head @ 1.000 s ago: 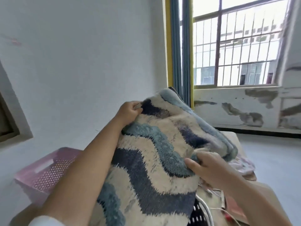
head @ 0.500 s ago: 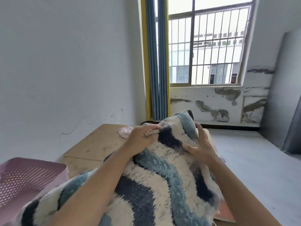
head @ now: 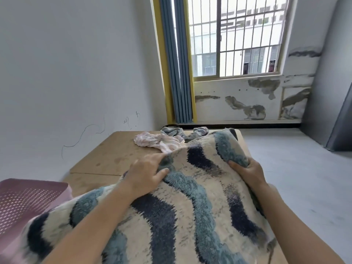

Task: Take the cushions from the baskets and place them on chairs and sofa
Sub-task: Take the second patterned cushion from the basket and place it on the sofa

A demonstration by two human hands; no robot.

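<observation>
- Since the earlier frames the cushion (head: 182,202) has come down from in front of the window and now lies lower, over the near part of the wooden tabletop (head: 114,155); the right hand (head: 247,171) has shifted from the top of the cushion to its right edge.
- The cushion is shaggy, with wavy bands of cream, teal and dark navy. It covers the near right part of the tabletop, and its far end reaches close to the far right corner.
- The left hand (head: 146,175) lies on the upper face of the cushion, fingers curled and pinching the pile, so this grip is closed on the cushion.
- The right hand clamps the right edge of the cushion, thumb on top and fingers hidden under it.
- A pink perforated plastic basket (head: 28,202) stands at the near left corner, just beside the cushion.
- A pale pink crumpled cloth (head: 156,141) lies near the far edge, touching the far end of the cushion; a grey-blue cloth (head: 175,131) lies just behind it.
- Behind the tabletop hangs a blue and yellow curtain (head: 177,73) beside a barred window (head: 238,35).
</observation>
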